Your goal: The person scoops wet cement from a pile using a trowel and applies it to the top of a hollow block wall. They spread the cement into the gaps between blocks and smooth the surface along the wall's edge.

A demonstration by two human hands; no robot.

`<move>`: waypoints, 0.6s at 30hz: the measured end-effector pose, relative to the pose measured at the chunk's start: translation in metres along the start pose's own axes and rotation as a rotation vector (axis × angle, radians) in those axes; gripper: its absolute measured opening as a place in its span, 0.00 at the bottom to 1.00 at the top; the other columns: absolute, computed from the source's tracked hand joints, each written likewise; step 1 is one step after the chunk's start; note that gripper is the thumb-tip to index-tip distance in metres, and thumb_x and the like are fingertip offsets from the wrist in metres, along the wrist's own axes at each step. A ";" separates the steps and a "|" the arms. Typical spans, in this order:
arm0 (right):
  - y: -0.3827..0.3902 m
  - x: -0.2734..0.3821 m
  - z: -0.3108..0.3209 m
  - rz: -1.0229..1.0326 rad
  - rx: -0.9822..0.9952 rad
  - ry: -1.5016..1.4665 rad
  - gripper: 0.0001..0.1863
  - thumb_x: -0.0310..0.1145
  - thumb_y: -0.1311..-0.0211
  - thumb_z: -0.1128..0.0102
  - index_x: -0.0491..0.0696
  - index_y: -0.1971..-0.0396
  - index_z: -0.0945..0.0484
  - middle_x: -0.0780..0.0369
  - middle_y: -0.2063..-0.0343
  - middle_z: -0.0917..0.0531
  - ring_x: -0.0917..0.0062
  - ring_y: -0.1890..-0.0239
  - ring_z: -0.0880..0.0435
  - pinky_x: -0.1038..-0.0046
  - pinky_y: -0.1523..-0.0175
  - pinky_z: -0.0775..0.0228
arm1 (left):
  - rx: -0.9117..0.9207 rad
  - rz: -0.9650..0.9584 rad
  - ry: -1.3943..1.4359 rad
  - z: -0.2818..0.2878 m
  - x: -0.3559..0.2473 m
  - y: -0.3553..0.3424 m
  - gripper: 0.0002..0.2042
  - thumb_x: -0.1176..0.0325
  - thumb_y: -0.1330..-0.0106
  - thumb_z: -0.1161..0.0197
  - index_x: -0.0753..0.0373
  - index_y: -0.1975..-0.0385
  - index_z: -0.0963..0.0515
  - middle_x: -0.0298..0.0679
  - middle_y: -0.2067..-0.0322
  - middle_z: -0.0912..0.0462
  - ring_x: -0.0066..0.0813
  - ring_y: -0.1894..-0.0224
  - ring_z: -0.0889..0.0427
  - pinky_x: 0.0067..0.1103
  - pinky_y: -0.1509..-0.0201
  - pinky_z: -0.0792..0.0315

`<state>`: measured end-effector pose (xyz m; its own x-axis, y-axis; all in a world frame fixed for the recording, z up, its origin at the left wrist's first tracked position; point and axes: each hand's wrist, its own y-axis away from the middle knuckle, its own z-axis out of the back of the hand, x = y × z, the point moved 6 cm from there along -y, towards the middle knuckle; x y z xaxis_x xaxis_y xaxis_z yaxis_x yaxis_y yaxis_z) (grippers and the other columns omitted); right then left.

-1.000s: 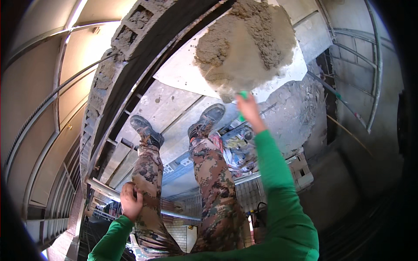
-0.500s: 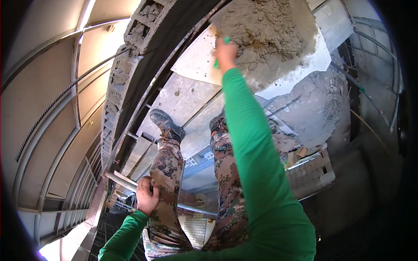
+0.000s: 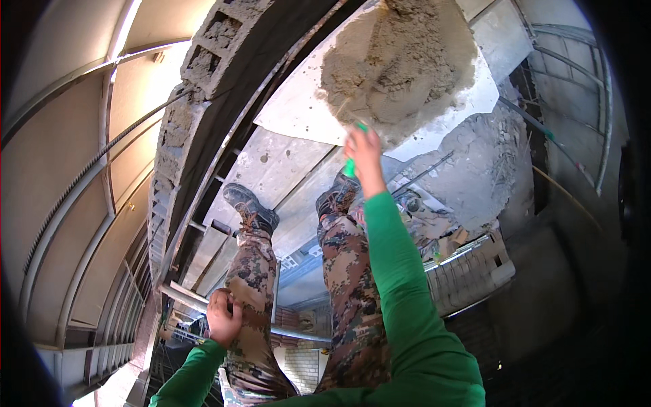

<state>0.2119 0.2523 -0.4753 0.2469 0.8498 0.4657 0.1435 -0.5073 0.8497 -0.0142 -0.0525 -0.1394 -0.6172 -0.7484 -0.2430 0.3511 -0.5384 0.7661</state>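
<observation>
White board (image 3: pixel 295 112): ahead of you, under the mortar (image 3: pixel 407 61).
Mortar: just beyond your right hand (image 3: pixel 364 152), the nearer one.
Right hand: wrapped around the green handle (image 3: pixel 350 168).
Left hand (image 3: pixel 224 317): loosely curled against your left trouser leg (image 3: pixel 249 278).
Green handle: runs near-to-far; working end unclear.

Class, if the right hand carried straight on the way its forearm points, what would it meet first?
The right hand would probably meet the mortar on the white board, though its height above is hard to judge.
</observation>
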 end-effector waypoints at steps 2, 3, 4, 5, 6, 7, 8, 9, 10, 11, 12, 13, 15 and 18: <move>-0.034 0.014 -0.067 0.019 0.097 0.001 0.03 0.30 0.37 0.46 0.51 0.68 0.30 0.70 0.85 0.33 0.85 0.87 0.36 0.80 0.83 0.44 | 0.008 0.033 -0.010 0.003 0.000 0.001 0.07 0.74 0.46 0.41 0.66 0.72 0.32 0.50 0.65 0.25 0.52 0.61 0.26 0.38 0.56 0.32; -0.061 0.029 -0.096 0.091 0.154 0.041 0.02 0.30 0.36 0.47 0.50 0.69 0.30 0.70 0.85 0.34 0.85 0.87 0.36 0.79 0.83 0.44 | 0.009 0.042 -0.027 0.006 -0.003 0.000 0.07 0.75 0.45 0.41 0.66 0.72 0.32 0.49 0.65 0.25 0.51 0.61 0.25 0.38 0.55 0.32; -0.094 0.047 -0.111 0.194 0.103 0.095 0.05 0.31 0.37 0.47 0.50 0.72 0.29 0.70 0.86 0.33 0.84 0.87 0.35 0.77 0.82 0.43 | 0.014 0.032 -0.046 0.008 -0.008 -0.005 0.07 0.75 0.45 0.41 0.67 0.72 0.32 0.49 0.65 0.25 0.51 0.61 0.25 0.37 0.54 0.32; -0.127 0.067 -0.124 0.231 0.084 0.041 0.07 0.32 0.37 0.46 0.48 0.74 0.30 0.69 0.87 0.32 0.82 0.87 0.33 0.75 0.82 0.40 | 0.029 0.047 -0.039 0.011 -0.012 -0.010 0.07 0.75 0.46 0.41 0.66 0.72 0.33 0.50 0.67 0.27 0.52 0.62 0.27 0.39 0.57 0.33; -0.142 0.090 -0.149 0.244 -0.012 0.038 0.10 0.33 0.38 0.45 0.46 0.77 0.31 0.67 0.87 0.32 0.79 0.87 0.32 0.73 0.82 0.38 | 0.015 0.034 -0.044 0.015 -0.015 -0.009 0.07 0.75 0.46 0.41 0.66 0.72 0.33 0.50 0.67 0.27 0.52 0.62 0.27 0.38 0.56 0.33; -0.168 0.113 -0.146 0.227 -0.088 0.032 0.09 0.32 0.39 0.43 0.45 0.75 0.31 0.65 0.85 0.30 0.78 0.87 0.32 0.71 0.82 0.37 | 0.026 0.058 -0.055 0.015 -0.016 -0.009 0.07 0.75 0.46 0.41 0.66 0.72 0.33 0.50 0.67 0.27 0.52 0.62 0.27 0.39 0.56 0.33; -0.198 0.136 -0.130 0.213 -0.176 0.022 0.09 0.31 0.39 0.42 0.44 0.73 0.32 0.63 0.84 0.28 0.77 0.87 0.31 0.69 0.82 0.36 | 0.044 0.072 -0.069 0.015 -0.016 -0.013 0.07 0.76 0.46 0.41 0.67 0.72 0.33 0.50 0.67 0.27 0.52 0.62 0.27 0.39 0.56 0.33; -0.230 0.168 -0.097 0.243 -0.344 0.149 0.20 0.45 0.38 0.50 0.40 0.70 0.26 0.58 0.78 0.22 0.70 0.80 0.24 0.66 0.75 0.31 | 0.057 0.033 -0.077 0.016 -0.018 -0.023 0.07 0.76 0.46 0.41 0.67 0.71 0.33 0.50 0.67 0.27 0.52 0.62 0.27 0.39 0.56 0.33; -0.254 0.192 -0.059 0.269 -0.510 0.288 0.37 0.60 0.36 0.58 0.35 0.67 0.21 0.53 0.73 0.17 0.63 0.73 0.18 0.63 0.67 0.26 | 0.071 -0.002 -0.072 0.016 -0.018 -0.032 0.07 0.75 0.46 0.41 0.67 0.71 0.33 0.50 0.67 0.27 0.52 0.62 0.27 0.39 0.56 0.33; -0.257 0.190 -0.050 0.328 -0.357 0.100 0.21 0.46 0.39 0.52 0.40 0.72 0.22 0.58 0.77 0.21 0.69 0.78 0.23 0.66 0.73 0.33 | 0.071 0.005 -0.070 0.016 -0.017 -0.027 0.07 0.75 0.46 0.41 0.67 0.71 0.32 0.50 0.67 0.27 0.52 0.62 0.27 0.39 0.56 0.33; -0.257 0.190 -0.042 0.387 -0.211 -0.089 0.08 0.32 0.41 0.45 0.46 0.77 0.22 0.63 0.82 0.25 0.74 0.83 0.28 0.68 0.79 0.39 | 0.073 -0.002 -0.070 0.014 -0.013 -0.023 0.07 0.75 0.46 0.41 0.67 0.71 0.32 0.50 0.66 0.27 0.52 0.62 0.27 0.39 0.56 0.33; -0.233 0.176 -0.047 0.354 -0.173 -0.151 0.07 0.32 0.39 0.44 0.47 0.75 0.27 0.64 0.82 0.26 0.76 0.83 0.29 0.69 0.79 0.37 | 0.058 0.019 -0.082 0.013 -0.012 -0.012 0.07 0.75 0.46 0.41 0.67 0.71 0.32 0.50 0.66 0.27 0.52 0.62 0.27 0.39 0.56 0.33; -0.188 0.166 -0.043 0.288 -0.119 -0.306 0.09 0.35 0.36 0.43 0.49 0.71 0.32 0.67 0.81 0.29 0.80 0.83 0.31 0.73 0.79 0.36 | 0.033 0.032 -0.052 0.013 -0.010 -0.007 0.07 0.74 0.45 0.41 0.66 0.71 0.33 0.49 0.66 0.28 0.52 0.62 0.27 0.39 0.56 0.33; -0.114 0.132 -0.028 0.269 -0.081 -0.472 0.11 0.43 0.35 0.46 0.53 0.69 0.33 0.72 0.82 0.33 0.84 0.83 0.36 0.77 0.79 0.42 | 0.016 -0.038 -0.065 0.007 -0.001 0.000 0.07 0.74 0.45 0.42 0.65 0.71 0.32 0.49 0.67 0.28 0.52 0.63 0.28 0.39 0.56 0.34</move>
<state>0.2010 0.4264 -0.5032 0.6705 0.5255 0.5237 -0.0540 -0.6695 0.7409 -0.0188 -0.0490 -0.1353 -0.6743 -0.7004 -0.2341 0.3150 -0.5594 0.7667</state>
